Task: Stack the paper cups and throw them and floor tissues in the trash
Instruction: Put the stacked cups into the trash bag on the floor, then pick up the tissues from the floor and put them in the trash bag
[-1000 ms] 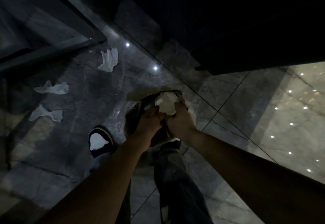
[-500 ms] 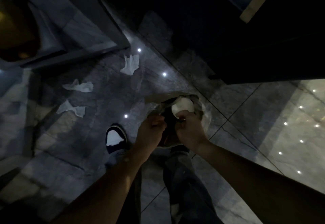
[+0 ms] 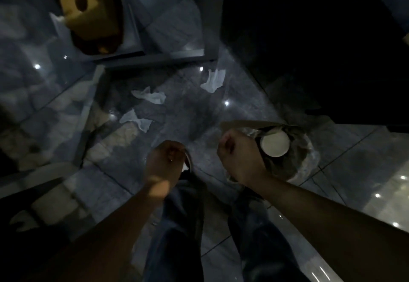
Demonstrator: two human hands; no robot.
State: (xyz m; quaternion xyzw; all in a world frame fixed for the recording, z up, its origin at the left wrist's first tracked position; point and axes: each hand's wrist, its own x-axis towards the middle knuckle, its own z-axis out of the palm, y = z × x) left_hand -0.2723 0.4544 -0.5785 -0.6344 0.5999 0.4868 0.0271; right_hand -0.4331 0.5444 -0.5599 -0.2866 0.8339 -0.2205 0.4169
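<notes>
Dark glossy marble floor (image 3: 188, 113) fills the frame, with three crumpled tissues (image 3: 150, 96) lying at upper centre. At centre right I see the paper cups (image 3: 275, 144) sitting in the lined trash bin (image 3: 307, 148), my right hand (image 3: 240, 155) curled closed just beside them. My left hand (image 3: 163, 164), at centre, is loosely fisted; whether either hand holds anything I cannot tell.

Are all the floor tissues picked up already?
No, three crumpled tissues lie on the dark floor beyond the hands.

Marble floor (image 3: 254, 109), three tissues (image 3: 213, 80)
</notes>
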